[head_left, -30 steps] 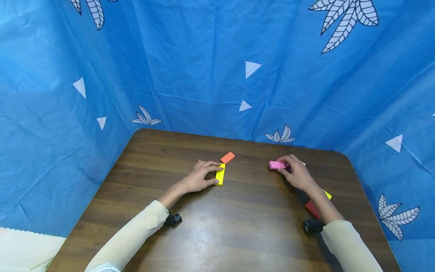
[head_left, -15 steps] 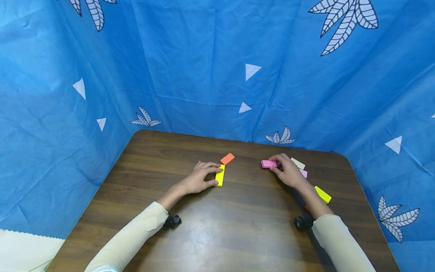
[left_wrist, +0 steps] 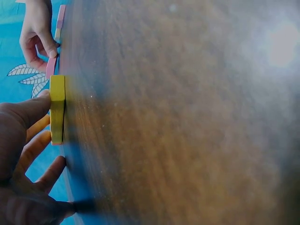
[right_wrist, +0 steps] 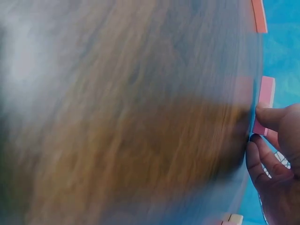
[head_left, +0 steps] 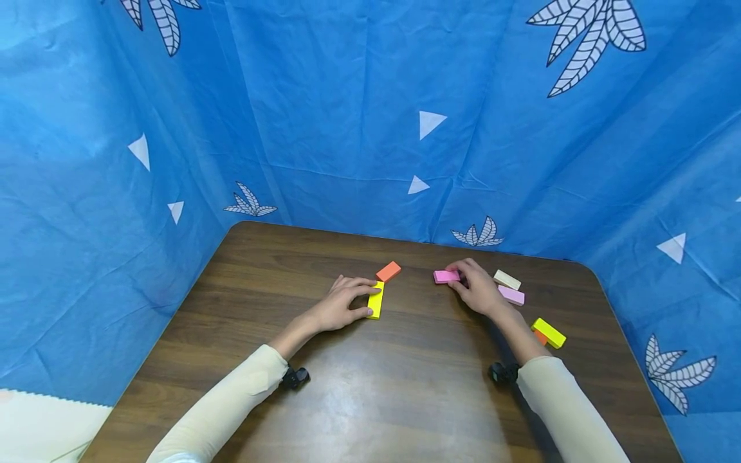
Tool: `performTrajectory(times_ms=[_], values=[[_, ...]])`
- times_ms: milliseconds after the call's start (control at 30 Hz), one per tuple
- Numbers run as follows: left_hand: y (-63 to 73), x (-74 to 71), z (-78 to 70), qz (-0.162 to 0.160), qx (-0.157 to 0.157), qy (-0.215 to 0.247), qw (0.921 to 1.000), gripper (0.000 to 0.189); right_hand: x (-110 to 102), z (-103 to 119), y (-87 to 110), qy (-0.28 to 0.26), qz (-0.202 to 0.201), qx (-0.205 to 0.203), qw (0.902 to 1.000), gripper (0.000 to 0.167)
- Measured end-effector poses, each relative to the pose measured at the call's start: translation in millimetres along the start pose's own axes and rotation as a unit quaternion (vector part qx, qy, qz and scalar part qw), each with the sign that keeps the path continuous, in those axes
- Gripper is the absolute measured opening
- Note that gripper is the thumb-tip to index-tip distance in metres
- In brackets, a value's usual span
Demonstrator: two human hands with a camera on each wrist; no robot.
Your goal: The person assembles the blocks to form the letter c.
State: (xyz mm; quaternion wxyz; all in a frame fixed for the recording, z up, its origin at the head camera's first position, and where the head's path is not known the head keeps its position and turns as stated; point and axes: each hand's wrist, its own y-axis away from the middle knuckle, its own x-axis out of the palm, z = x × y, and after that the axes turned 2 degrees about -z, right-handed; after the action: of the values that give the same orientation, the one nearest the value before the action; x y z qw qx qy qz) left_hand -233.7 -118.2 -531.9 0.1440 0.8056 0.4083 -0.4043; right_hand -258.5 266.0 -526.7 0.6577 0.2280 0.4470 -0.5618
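My left hand (head_left: 338,305) holds a yellow block (head_left: 375,301) on the tabletop, thumb at its near end and a finger at its far end. In the left wrist view the same yellow block (left_wrist: 57,108) stands beside the thumb, other fingers spread below. Just beyond it lies an orange block (head_left: 388,271), its near corner close to the yellow one. Further right, my right hand (head_left: 479,292) pinches a pink block (head_left: 446,276) by its right end. The right wrist view shows this pink block (right_wrist: 266,93) between thumb and fingers, close above or on the table; I cannot tell which.
Right of my right hand lie a cream block (head_left: 507,279) and a light pink block (head_left: 511,295), side by side. Nearer, a yellow block (head_left: 548,332) touches or overlaps an orange-red block (head_left: 539,337), partly hidden by my forearm. Blue cloth (head_left: 324,128) hangs behind the wooden table (head_left: 370,386).
My right hand has moved left with the pink block, towards the left hand's yellow block. The cream, light pink and right-hand yellow blocks have come into fuller view. My left hand stays put.
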Motion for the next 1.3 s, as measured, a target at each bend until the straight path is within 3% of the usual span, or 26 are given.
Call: performTrajectory(times_ms=[233,1000,1300], values=[[-1.1,-0.6,-2.2,0.014,-0.019,-0.015,0.9996,0.052,4,7,-8.2,0.004,0.004,-0.003,1.0000,0.029],[-0.7,1.3,-0.8,-0.008,0.003,-0.014,0.9999,0.052,30,28,-37.2,-0.002,-0.009,-0.021,0.9997,0.030],[-0.9,1.9,-0.1,0.000,-0.004,-0.021,0.9998,0.050,35,39,-46.9,0.009,0.013,-0.010,0.9998,0.030]])
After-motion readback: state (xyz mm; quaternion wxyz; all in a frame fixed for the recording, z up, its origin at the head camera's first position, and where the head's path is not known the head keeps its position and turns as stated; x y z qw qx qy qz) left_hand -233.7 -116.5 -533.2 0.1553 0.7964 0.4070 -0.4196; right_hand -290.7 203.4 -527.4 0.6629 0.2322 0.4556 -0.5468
